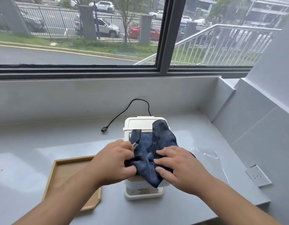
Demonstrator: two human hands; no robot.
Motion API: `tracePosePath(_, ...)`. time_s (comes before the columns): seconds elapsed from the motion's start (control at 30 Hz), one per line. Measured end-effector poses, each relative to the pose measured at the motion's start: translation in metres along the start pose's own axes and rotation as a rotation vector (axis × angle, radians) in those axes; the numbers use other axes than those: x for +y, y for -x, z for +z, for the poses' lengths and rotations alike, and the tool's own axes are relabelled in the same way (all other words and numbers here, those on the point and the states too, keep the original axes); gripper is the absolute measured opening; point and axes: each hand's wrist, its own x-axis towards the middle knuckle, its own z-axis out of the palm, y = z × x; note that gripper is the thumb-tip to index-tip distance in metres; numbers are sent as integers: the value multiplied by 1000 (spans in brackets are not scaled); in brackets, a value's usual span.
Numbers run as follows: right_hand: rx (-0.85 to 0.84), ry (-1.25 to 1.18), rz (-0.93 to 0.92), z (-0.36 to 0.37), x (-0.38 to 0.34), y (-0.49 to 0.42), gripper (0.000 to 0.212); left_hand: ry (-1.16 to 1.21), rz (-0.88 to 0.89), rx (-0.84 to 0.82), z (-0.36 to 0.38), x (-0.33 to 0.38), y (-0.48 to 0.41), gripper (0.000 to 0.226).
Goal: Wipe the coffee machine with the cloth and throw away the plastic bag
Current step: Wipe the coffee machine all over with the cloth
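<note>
A white coffee machine [140, 123] stands on the grey counter, mostly covered by a dark blue ribbed cloth [150, 143] draped over its top. My left hand [114, 161] pinches the cloth's left edge, thumb tucked under a fold. My right hand [176, 164] lies flat on the cloth's right side with fingers spread, pressing it onto the machine. A clear plastic bag [205, 154] lies flat on the counter just right of the machine, hard to make out.
A wooden tray [59, 169] sits left of the machine, partly under my left forearm. The machine's black power cord [124, 111] trails back-left, its plug lying loose. A wall socket plate [258, 175] is set in the counter at right. A window runs behind.
</note>
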Motion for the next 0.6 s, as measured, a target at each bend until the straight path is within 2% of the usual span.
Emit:
tracePosePath(0.23, -60, -13, -45, -6, -13, -7, 83, 201, -149, 163, -14, 3, -6, 32)
tracePosePath(0.3, -10, -9, -31, -3, -19, -13, 68, 235, -180, 184, -19, 4, -10, 35)
tracePosePath(0.37, 57, -56, -8, -4, -24, -21, 39, 241, -217, 196, -25, 5, -16, 39)
tracePosePath(0.43, 85, -234, 103, -11, -26, -28, 15, 255, -235, 216, -32, 7, -22, 39)
tracePosePath(0.5, 116, -490, 260, -22, -22, -37, 14, 282, -212, 231, -40, 7, -28, 34)
tracePosePath(0.6, 137, -770, 342, -41, -14, -50, 23, 288, -209, 225, -53, 6, -37, 35)
